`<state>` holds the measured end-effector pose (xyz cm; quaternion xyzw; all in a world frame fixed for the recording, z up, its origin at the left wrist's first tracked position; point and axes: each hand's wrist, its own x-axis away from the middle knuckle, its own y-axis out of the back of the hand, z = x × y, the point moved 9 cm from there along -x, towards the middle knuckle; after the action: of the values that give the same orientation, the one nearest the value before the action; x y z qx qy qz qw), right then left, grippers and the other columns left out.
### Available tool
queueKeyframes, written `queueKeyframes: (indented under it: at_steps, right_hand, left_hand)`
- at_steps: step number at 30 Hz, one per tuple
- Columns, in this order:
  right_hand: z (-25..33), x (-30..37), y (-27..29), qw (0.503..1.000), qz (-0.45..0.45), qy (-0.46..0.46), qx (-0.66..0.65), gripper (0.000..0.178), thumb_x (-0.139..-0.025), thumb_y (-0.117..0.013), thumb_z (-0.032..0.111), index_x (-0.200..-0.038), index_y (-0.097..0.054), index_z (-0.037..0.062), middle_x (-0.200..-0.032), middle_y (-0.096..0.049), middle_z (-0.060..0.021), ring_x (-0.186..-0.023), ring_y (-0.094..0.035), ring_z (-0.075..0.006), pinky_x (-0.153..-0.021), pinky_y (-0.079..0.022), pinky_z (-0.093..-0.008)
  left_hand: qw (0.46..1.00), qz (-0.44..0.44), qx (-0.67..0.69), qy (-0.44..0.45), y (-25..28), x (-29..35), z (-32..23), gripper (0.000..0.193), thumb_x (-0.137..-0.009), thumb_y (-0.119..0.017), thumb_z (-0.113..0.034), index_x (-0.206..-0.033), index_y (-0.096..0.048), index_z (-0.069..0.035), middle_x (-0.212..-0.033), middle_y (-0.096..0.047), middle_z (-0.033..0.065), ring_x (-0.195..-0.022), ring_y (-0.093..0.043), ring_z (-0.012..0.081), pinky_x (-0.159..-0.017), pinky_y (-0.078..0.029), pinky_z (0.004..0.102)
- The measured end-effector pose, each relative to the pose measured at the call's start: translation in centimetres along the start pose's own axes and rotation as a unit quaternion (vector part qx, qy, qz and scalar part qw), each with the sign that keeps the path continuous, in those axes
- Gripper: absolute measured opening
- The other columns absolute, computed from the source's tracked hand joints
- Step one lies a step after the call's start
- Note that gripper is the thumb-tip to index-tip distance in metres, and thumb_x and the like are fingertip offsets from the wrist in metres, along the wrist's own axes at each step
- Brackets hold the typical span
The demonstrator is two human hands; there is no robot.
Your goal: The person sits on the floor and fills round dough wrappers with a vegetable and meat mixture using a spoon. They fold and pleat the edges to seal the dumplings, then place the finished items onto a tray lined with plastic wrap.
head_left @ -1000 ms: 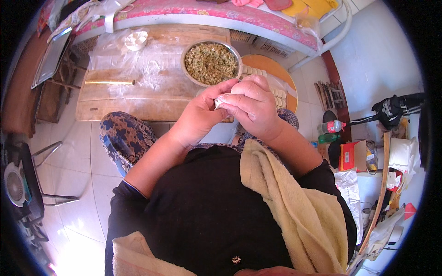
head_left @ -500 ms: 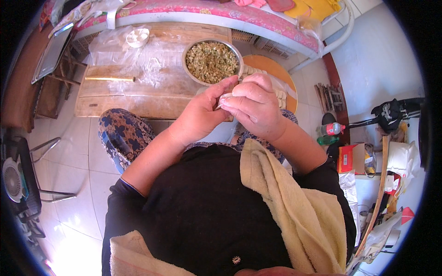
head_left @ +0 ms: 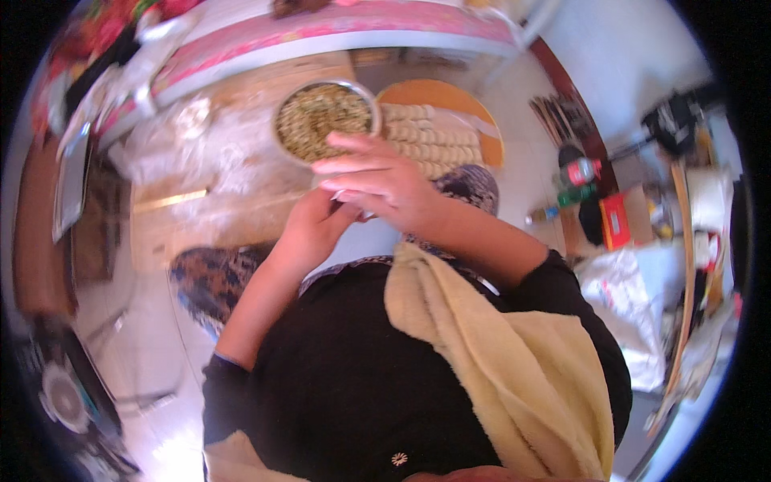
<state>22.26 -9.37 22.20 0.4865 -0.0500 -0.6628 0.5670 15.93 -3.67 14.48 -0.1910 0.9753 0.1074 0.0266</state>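
Between my hands, above the table's near edge, is a small piece of white dough that looks like a dumpling (head_left: pixel 366 215), mostly hidden by the fingers. My left hand (head_left: pixel 310 226) is closed around it, its fingertips tucked under the other hand. Over it reaches my right hand (head_left: pixel 384 183), its fingers stretched out and slightly apart, with the thumb hidden. Just beyond the fingers stands a metal bowl (head_left: pixel 277 132) of chopped greenish filling (head_left: pixel 320 116). Rows of shaped dumplings (head_left: pixel 430 135) lie on a round orange board (head_left: pixel 466 100) to the right.
A floury wooden table (head_left: pixel 161 229) bears a thin rolling pin (head_left: pixel 170 201), a plastic sheet and a blurred white dish (head_left: pixel 193 118). Behind it runs a bed with a pink cover (head_left: pixel 321 32). Bottles (head_left: pixel 580 170) and a red box (head_left: pixel 615 221) stand at right.
The view has shifted, so the bowl and table appear further left and more of the dumpling rows shows. My right hand's fingers have gone from curled to stretched out over the left hand.
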Motion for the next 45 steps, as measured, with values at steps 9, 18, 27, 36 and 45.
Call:
queueKeyframes:
  at_steps: [9,18,27,36,45]
  right_hand:
    - [-12.7,9.8,4.7,0.769,-0.279,-0.358,-0.450,0.022,-0.090,-0.059,0.017,-0.097,-0.068,-0.0028,-0.103,-0.068,-0.0107,-0.094,-0.062,-0.0145,-0.085,-0.048,-0.0260]
    - [-35.3,29.1,16.1,0.562,-0.442,-0.548,-0.435,0.033,-0.090,-0.057,0.018,-0.120,-0.054,0.0027,-0.113,-0.061,-0.0105,-0.099,-0.061,-0.0207,-0.073,-0.055,-0.0339]
    - [-56.6,32.3,13.6,0.803,-0.036,-0.560,0.201,0.042,-0.072,-0.062,0.007,-0.113,-0.064,0.0088,-0.091,-0.067,-0.0115,-0.074,-0.065,-0.0200,-0.069,-0.051,-0.0306]
    - [-62.2,31.3,9.9,0.727,-0.078,-0.659,0.174,0.036,-0.071,-0.068,0.015,-0.106,-0.067,0.0099,-0.091,-0.069,-0.0118,-0.084,-0.066,-0.0240,-0.076,-0.051,-0.0338]
    - [-61.5,30.2,10.2,0.669,-0.107,-0.721,0.145,0.023,-0.073,-0.065,0.014,-0.095,-0.070,0.0091,-0.097,-0.068,-0.0124,-0.094,-0.064,-0.0281,-0.082,-0.050,-0.0371]
  left_hand:
    - [0.940,-0.292,0.029,0.174,9.3,0.2,17.5,0.036,-0.094,-0.052,-0.014,-0.126,-0.048,0.001,-0.113,-0.056,0.0133,-0.099,-0.058,0.0191,-0.088,-0.046,0.0318]
    - [0.776,-0.269,-0.538,0.189,8.8,-1.9,23.3,0.043,-0.088,-0.051,-0.020,-0.129,-0.049,-0.006,-0.139,-0.044,0.0112,-0.131,-0.036,0.0296,-0.108,-0.026,0.0435]
    - [0.776,-0.238,-0.548,0.203,8.9,-2.1,24.1,0.047,-0.090,-0.047,-0.022,-0.134,-0.043,-0.005,-0.141,-0.040,0.0135,-0.133,-0.034,0.0320,-0.109,-0.024,0.0447]
    - [0.776,-0.211,-0.540,0.249,9.2,-2.2,24.9,0.051,-0.096,-0.041,-0.031,-0.138,-0.037,-0.002,-0.142,-0.034,0.0230,-0.132,-0.030,0.0399,-0.110,-0.022,0.0478]
    - [0.772,-0.208,-0.557,0.226,9.2,-2.3,25.1,0.052,-0.097,-0.040,-0.036,-0.137,-0.037,-0.002,-0.141,-0.035,0.0234,-0.131,-0.032,0.0402,-0.109,-0.024,0.0488]
